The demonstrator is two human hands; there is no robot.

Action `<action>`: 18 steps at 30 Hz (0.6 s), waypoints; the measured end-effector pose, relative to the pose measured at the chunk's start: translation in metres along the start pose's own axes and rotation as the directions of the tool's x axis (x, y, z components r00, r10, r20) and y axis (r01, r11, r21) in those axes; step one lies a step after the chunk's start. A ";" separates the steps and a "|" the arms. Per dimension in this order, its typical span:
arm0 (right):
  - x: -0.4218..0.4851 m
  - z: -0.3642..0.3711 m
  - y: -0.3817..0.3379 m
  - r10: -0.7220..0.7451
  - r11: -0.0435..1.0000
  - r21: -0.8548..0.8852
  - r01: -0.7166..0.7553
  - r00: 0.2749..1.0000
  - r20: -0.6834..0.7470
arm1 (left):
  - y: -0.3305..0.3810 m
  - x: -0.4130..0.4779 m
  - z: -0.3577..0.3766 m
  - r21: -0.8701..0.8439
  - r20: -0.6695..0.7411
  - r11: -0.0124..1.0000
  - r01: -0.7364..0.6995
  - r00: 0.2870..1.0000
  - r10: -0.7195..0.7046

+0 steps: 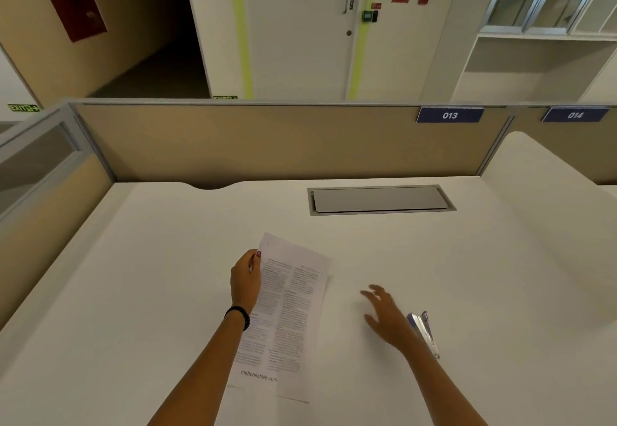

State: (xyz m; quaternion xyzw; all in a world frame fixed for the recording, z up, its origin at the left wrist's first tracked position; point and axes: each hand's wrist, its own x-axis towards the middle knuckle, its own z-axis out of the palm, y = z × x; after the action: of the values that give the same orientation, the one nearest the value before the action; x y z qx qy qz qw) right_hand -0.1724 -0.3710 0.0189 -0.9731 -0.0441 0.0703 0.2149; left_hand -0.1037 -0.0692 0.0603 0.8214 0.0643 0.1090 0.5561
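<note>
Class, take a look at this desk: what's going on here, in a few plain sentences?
A person at a white desk grips printed paper by its left edge with the left hand. The right hand is open, fingers spread, above the desk beside a stapler that lies to its right, partly hidden by the wrist. The stapler is not gripped.

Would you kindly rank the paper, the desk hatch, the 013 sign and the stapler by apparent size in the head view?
1. paper
2. desk hatch
3. 013 sign and stapler: too close to rank, since the right hand hides part of the stapler.
</note>
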 end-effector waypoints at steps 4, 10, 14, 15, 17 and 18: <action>0.024 0.014 -0.036 -0.220 0.975 0.014 0.223 0.947 0.235 | -0.005 0.007 0.002 -0.052 -0.003 0.998 0.028 1.000 -0.028; 0.046 0.041 -0.075 -0.273 0.954 0.012 0.299 0.853 0.444 | -0.013 0.021 0.005 -0.051 -0.001 0.998 0.041 0.999 -0.041; 0.066 0.043 -0.082 -0.269 0.950 -0.008 0.312 0.831 0.487 | -0.018 0.029 0.004 -0.028 0.048 0.998 0.048 0.998 -0.047; 0.072 0.043 -0.082 -0.270 0.948 -0.013 0.317 0.828 0.492 | -0.021 0.031 0.004 0.033 0.069 0.999 0.034 0.997 -0.036; 0.087 0.043 -0.082 -0.269 0.945 -0.032 0.326 0.827 0.493 | -0.030 0.036 0.005 0.159 0.131 0.987 -0.008 0.991 -0.013; 0.094 0.043 -0.082 -0.269 0.943 -0.038 0.330 0.828 0.492 | -0.033 0.037 0.006 0.185 0.178 0.982 -0.030 0.984 -0.003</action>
State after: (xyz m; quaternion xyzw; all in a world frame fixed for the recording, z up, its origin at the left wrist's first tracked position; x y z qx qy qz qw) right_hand -0.0910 -0.2683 0.0040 -0.9171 -0.2523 0.2719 0.1461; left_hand -0.0655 -0.0538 0.0315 0.8768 0.0187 0.0325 0.4794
